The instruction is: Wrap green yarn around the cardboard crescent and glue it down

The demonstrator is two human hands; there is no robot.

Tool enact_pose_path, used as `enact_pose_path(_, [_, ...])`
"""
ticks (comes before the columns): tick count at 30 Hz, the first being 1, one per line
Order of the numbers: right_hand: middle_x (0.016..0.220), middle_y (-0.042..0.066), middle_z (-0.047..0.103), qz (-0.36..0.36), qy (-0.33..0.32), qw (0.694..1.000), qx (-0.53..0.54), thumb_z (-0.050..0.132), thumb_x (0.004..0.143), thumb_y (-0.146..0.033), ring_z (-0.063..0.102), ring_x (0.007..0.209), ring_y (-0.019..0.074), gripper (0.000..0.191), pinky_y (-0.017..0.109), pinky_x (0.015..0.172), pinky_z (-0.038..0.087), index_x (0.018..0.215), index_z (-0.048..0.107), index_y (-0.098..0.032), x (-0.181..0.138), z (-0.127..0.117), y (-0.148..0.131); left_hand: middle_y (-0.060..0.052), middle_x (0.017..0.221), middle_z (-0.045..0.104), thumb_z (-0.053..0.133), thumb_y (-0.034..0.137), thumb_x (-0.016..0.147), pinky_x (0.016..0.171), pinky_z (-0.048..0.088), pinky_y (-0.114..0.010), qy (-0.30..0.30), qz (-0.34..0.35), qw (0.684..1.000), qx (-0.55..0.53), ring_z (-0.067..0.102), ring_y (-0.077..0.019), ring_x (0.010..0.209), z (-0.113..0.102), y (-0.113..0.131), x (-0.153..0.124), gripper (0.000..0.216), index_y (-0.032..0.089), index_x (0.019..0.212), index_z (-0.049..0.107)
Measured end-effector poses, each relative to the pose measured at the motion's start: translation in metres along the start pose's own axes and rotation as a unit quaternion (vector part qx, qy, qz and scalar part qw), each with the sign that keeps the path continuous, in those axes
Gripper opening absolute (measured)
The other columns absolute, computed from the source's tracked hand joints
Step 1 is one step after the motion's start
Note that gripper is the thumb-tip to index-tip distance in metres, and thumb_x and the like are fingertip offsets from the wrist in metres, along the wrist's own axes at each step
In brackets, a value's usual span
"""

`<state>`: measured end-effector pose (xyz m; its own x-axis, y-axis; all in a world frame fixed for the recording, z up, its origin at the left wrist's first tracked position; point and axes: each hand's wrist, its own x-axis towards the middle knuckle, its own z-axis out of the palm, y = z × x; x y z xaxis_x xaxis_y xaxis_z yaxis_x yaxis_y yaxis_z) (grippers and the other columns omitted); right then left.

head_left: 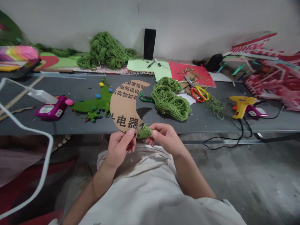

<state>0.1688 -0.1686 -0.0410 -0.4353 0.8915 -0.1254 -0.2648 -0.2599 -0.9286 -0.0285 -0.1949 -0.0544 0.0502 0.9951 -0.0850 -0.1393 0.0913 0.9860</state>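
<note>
A brown cardboard crescent (123, 104) with printed dark characters is held up at the table's front edge. My left hand (120, 145) pinches its lower rim between thumb and fingers. Green yarn (145, 131) is wound around the crescent's lower right tip. My right hand (164, 137) is closed at that wound tip, thumb against the yarn; whether it grips the card or a loose strand is hidden. Just beyond lies a looped skein of green yarn (172, 100), and a green-handled cutter (145, 97) rests against its left side.
Orange and yellow scissors (197, 92) lie right of the skein. Further right is a yellow glue gun (242, 104) with a black cord. Green felt pieces with pompoms (93, 106) and a purple plug device (51, 107) are at left. A phone (149, 44) leans on the wall.
</note>
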Motion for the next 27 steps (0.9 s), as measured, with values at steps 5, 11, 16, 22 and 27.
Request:
enact_pose_path(5, [0.079, 0.005, 0.071, 0.012, 0.052, 0.996, 0.066, 0.073, 0.082, -0.064, 0.064, 0.060, 0.0103, 0.053, 0.022, 0.054, 0.052, 0.098, 0.077, -0.014, 0.006, -0.009, 0.000, -0.002, 0.046, 0.055, 0.064, 0.052, 0.094, 0.043, 0.031, -0.023, -0.009, -0.016, 1.000, -0.009, 0.046, -0.0091, 0.042, 0.000, -0.002, 0.002, 0.051, 0.016, 0.058, 0.067])
enact_pose_path(11, [0.078, 0.002, 0.070, 0.011, 0.065, 0.997, 0.047, 0.081, 0.079, -0.053, 0.063, 0.061, 0.0092, 0.042, 0.021, 0.057, 0.052, 0.098, 0.076, -0.016, 0.008, -0.010, 0.002, -0.003, 0.046, 0.055, 0.063, 0.054, 0.093, 0.044, 0.032, -0.024, -0.012, -0.027, 1.000, -0.005, 0.046, -0.0099, 0.043, 0.001, -0.005, 0.007, 0.053, 0.015, 0.057, 0.066])
enact_pose_path(16, [0.077, 0.001, 0.070, 0.005, 0.041, 0.999, 0.000, 0.084, 0.077, -0.047, 0.062, 0.061, 0.0095, 0.037, 0.022, 0.058, 0.051, 0.091, 0.074, -0.015, 0.010, -0.005, 0.009, -0.004, 0.049, 0.058, 0.062, 0.051, 0.094, 0.046, 0.034, -0.024, -0.044, -0.032, 0.998, 0.023, 0.047, -0.0101, 0.045, 0.002, -0.006, 0.011, 0.050, 0.014, 0.062, 0.067])
enact_pose_path(22, [0.076, 0.001, 0.067, 0.011, 0.058, 0.998, -0.015, 0.073, 0.085, -0.057, 0.060, 0.063, 0.0109, 0.040, 0.023, 0.059, 0.052, 0.089, 0.074, -0.018, 0.013, -0.008, 0.009, -0.004, 0.049, 0.058, 0.060, 0.053, 0.094, 0.047, 0.034, -0.024, -0.074, -0.029, 0.996, 0.038, 0.046, -0.0104, 0.045, 0.001, -0.006, 0.012, 0.052, 0.013, 0.060, 0.066])
enact_pose_path(27, [0.077, 0.001, 0.068, -0.032, 0.083, 0.993, -0.082, 0.080, 0.079, -0.050, 0.058, 0.067, 0.0107, 0.035, 0.022, 0.062, 0.050, 0.089, 0.076, -0.017, 0.011, -0.009, 0.002, -0.004, 0.049, 0.058, 0.060, 0.053, 0.094, 0.047, 0.034, -0.024, -0.081, -0.020, 0.996, 0.038, 0.046, -0.0104, 0.046, 0.000, -0.007, 0.009, 0.052, 0.014, 0.059, 0.065])
